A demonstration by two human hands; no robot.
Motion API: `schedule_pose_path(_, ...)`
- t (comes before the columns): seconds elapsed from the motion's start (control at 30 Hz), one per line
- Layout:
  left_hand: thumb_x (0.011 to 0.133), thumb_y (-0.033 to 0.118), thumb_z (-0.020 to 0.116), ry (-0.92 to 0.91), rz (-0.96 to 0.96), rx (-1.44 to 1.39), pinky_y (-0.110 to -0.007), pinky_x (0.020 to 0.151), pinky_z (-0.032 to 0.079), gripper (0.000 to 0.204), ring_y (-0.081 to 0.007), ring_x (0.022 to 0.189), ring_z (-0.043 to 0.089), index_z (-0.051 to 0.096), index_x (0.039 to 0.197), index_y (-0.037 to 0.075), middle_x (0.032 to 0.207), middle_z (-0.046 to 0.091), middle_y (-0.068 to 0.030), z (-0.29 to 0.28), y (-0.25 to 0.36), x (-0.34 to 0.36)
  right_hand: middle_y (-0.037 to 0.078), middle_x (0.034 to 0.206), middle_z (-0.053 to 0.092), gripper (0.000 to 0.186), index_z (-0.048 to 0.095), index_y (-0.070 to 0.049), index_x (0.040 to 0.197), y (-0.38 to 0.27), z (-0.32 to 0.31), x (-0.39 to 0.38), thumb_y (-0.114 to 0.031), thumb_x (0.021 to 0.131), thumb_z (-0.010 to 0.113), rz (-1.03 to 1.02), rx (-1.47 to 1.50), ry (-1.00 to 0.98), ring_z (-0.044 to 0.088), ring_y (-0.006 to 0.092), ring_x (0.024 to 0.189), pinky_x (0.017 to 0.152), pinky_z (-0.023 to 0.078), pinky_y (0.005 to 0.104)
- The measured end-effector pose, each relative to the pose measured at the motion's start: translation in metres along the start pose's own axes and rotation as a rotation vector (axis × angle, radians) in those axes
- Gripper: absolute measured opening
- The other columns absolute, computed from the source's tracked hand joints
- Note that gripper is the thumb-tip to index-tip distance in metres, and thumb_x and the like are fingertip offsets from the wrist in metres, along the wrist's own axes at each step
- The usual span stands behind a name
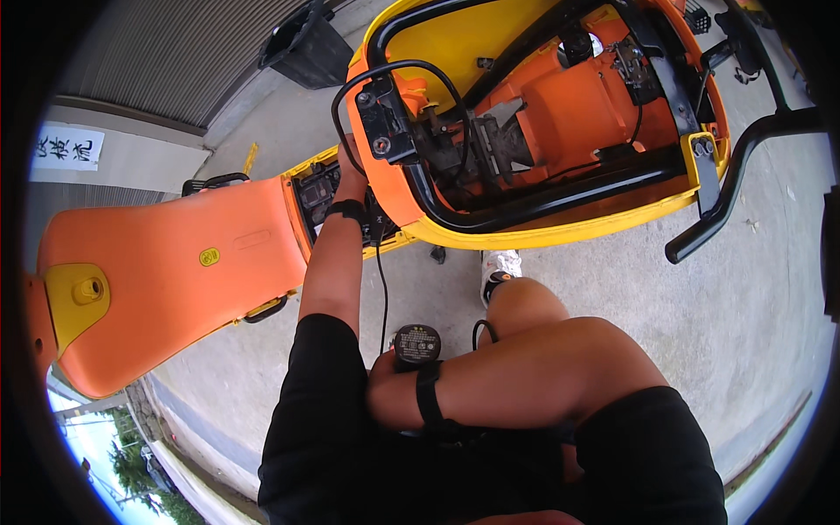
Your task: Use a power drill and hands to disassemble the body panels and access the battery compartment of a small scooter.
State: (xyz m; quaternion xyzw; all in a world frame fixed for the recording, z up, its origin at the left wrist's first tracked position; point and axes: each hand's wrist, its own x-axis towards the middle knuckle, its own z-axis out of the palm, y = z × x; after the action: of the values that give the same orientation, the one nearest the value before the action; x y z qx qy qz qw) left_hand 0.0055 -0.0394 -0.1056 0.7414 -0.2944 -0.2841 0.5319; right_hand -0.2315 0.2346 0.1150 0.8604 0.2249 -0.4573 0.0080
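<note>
My left hand (353, 162) reaches up behind the orange and yellow front frame (389, 197) of a vehicle, beside an open compartment (315, 197) with dark parts; its fingers are hidden. My right hand (383, 378) is closed on a black round-ended device (416, 343) with a label, low in front of me by my leg. A black cable (383, 289) hangs from near the compartment down toward that device. Black tubing (551, 192) rims the open front section, whose orange floor (560, 122) holds metal fittings.
An orange seat panel (175, 254) with a yellow end piece extends left. A black bin (306, 48) stands by the ribbed wall (166, 52). A black handlebar (744, 149) juts out at the right. Concrete ground (630, 297) lies below; trees show at the lower left.
</note>
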Motion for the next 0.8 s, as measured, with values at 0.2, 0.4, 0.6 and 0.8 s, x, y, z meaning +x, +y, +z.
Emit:
schedule_pose_path(0.2, 0.091, 0.012, 0.042, 0.063, -0.009, 0.02, -0.031, 0.058, 0.041, 0.016, -0.017, 0.064, 0.051, 0.049, 0.079, 0.004, 0.067, 0.05, -0.0048, 0.006, -0.003, 0.001, 0.008, 0.118, 0.058, 0.04, 0.058, -0.014, 0.118, 0.004, 0.01, -0.002, -0.037, 0.085, 0.053, -0.176, 0.184, 0.198, 0.054, 0.0286, 0.11, 0.085, 0.046, 0.0532)
schedule_pose_path(0.4, 0.094, 0.015, 0.039, 0.11, -0.04, -0.243, -0.03, 0.057, 0.037, 0.021, -0.0163, 0.061, 0.045, 0.046, 0.077, 0.005, 0.064, 0.044, -0.0031, -0.008, 0.037, 0.016, 0.008, 0.115, 0.058, 0.037, 0.06, -0.014, 0.114, 0.001, 0.016, 0.002, -0.032, 0.082, 0.056, -0.133, 0.058, 0.027, 0.054, 0.0299, 0.106, 0.081, 0.046, 0.0548)
schedule_pose_path(0.6, 0.095, 0.017, 0.035, -0.155, -0.324, -1.137, -0.029, 0.055, 0.032, 0.023, -0.0149, 0.059, 0.037, 0.042, 0.078, 0.003, 0.065, 0.037, -0.0039, -0.087, 0.12, -0.031, 0.01, 0.105, 0.061, 0.032, 0.064, -0.012, 0.106, 0.002, 0.022, -0.017, -0.027, 0.079, 0.058, -0.123, 0.088, 0.368, 0.058, 0.0322, 0.096, 0.074, 0.047, 0.0564)
schedule_pose_path(0.8, 0.094, 0.013, 0.038, -0.207, -0.366, -1.051, -0.025, 0.051, 0.031, 0.019, -0.0133, 0.062, 0.038, 0.041, 0.08, 0.0, 0.074, 0.04, -0.0054, -0.176, 0.207, -0.128, 0.011, 0.094, 0.064, 0.027, 0.068, -0.01, 0.098, -0.001, 0.023, -0.021, -0.023, 0.076, 0.06, -0.133, 0.049, 0.599, 0.061, 0.0345, 0.086, 0.067, 0.047, 0.058)
